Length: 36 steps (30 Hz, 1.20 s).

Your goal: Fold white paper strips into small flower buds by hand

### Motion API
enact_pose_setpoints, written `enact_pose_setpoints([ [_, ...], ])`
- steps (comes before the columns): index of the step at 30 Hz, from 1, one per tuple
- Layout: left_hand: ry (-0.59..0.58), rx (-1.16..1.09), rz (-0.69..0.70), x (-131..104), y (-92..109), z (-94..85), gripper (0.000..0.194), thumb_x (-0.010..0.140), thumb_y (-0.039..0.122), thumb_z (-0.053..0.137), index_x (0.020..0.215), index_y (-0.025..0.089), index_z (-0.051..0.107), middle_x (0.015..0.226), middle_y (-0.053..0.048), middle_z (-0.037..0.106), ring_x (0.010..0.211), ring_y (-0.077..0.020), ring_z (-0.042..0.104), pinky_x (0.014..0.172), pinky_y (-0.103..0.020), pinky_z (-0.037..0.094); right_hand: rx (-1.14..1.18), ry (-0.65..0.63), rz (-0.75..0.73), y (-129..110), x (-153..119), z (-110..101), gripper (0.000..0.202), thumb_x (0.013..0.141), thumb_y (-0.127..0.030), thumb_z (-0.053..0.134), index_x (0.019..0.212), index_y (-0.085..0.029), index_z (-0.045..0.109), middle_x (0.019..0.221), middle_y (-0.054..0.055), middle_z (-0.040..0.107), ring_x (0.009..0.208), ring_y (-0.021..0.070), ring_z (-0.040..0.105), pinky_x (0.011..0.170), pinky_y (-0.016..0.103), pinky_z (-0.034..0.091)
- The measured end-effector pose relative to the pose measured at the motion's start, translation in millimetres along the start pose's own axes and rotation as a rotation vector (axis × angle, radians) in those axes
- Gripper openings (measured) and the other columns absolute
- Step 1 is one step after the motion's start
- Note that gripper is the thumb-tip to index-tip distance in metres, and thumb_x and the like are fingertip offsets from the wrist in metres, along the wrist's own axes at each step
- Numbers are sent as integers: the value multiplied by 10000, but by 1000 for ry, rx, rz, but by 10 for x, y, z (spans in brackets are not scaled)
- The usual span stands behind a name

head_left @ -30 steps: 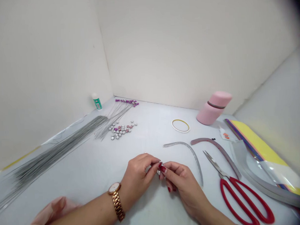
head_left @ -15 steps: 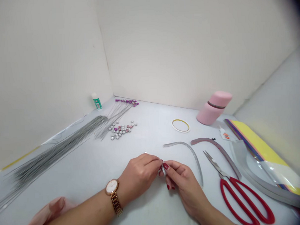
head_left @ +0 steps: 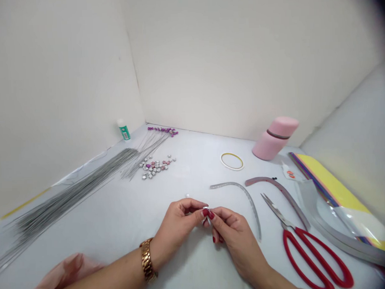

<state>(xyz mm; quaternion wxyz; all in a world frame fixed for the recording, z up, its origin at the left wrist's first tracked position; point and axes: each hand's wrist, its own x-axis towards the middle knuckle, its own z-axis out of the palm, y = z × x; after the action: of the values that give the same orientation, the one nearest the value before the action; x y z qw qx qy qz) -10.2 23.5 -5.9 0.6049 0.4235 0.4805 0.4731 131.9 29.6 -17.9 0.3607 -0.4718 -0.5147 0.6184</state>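
Observation:
My left hand [head_left: 181, 223] and my right hand [head_left: 231, 229] meet over the near middle of the table. Thumbs and fingertips of both are pinched together on a small silver paper strip [head_left: 206, 208]. Most of that strip is hidden behind the fingers and red nails. Just beyond the left hand lies a tiny pale scrap [head_left: 187, 195]. To the right of my right hand curves a thin silver strip [head_left: 251, 201] on the table. Farther back is a loose group of small folded stars [head_left: 155, 167], mostly silver, with some pink and purple.
Red-handled scissors [head_left: 290, 225] lie at right, near a pinkish strip [head_left: 280, 187] and yellow sheets [head_left: 335, 181]. Behind are a tape roll [head_left: 222, 163] and a pink bottle [head_left: 271, 141]. Thin wires [head_left: 80, 190], purple-tipped stems [head_left: 163, 130] and a glue stick [head_left: 124, 132] are at left.
My left wrist has rolled, so the watch face has turned out of sight and the left thumb now shows on the strip. The right hand has barely moved.

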Motion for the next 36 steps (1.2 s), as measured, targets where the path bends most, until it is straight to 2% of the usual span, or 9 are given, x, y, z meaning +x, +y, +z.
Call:
enact_pose_setpoints([
  [4, -27, -63, -40, -3, -22, -8, 191, 696, 297, 638, 733, 110, 639, 607, -15, 606, 589, -122, 553, 614, -249, 424, -20, 5, -22, 32, 0, -13, 275, 792, -399, 540, 693, -150, 601, 453, -44, 454, 432, 81, 355, 445, 199, 266],
  [12, -70, 44, 31, -35, 50, -13, 243, 782, 308, 531, 674, 108, 619, 601, -23, 589, 586, -123, 533, 605, -245, 412, -59, -19, -42, 34, -11, -13, 294, 813, -401, 510, 681, -149, 584, 454, -45, 452, 436, 78, 361, 453, 202, 276],
  [18, 38, 307, 146, -68, 36, -15, 207, 791, 281, 519, 674, 135, 607, 641, -30, 602, 640, -145, 551, 629, -245, 417, -141, -45, -52, 14, -22, -12, 297, 825, -394, 492, 685, -147, 578, 457, -42, 451, 451, 87, 386, 472, 209, 287],
  [23, -83, 132, 87, -50, 13, -25, 273, 822, 329, 467, 702, 121, 598, 620, -27, 595, 603, -133, 548, 626, -247, 425, -69, -35, -40, 34, -1, -11, 296, 832, -388, 484, 697, -142, 578, 454, -45, 449, 438, 77, 353, 459, 207, 269],
  [27, -40, 115, 69, -24, 6, -22, 229, 803, 305, 502, 694, 118, 576, 590, -16, 578, 579, -124, 530, 596, -238, 418, -42, -59, -20, 20, 8, -8, 280, 820, -382, 507, 703, -137, 576, 460, -46, 457, 440, 74, 364, 454, 198, 277],
  [31, 3, 243, 132, -31, -15, -24, 243, 840, 308, 439, 700, 145, 550, 589, -7, 577, 584, -128, 536, 610, -244, 416, -40, -82, 0, -22, -2, 7, 246, 784, -359, 564, 693, -130, 572, 543, -25, 521, 456, 70, 413, 464, 189, 315],
  [36, 80, 547, 257, -52, -24, -45, 222, 852, 273, 425, 727, 162, 571, 654, -10, 598, 647, -134, 545, 646, -240, 412, -55, -58, 4, -33, -10, 17, 254, 789, -362, 554, 687, -130, 574, 519, -34, 506, 451, 70, 421, 461, 185, 319],
])
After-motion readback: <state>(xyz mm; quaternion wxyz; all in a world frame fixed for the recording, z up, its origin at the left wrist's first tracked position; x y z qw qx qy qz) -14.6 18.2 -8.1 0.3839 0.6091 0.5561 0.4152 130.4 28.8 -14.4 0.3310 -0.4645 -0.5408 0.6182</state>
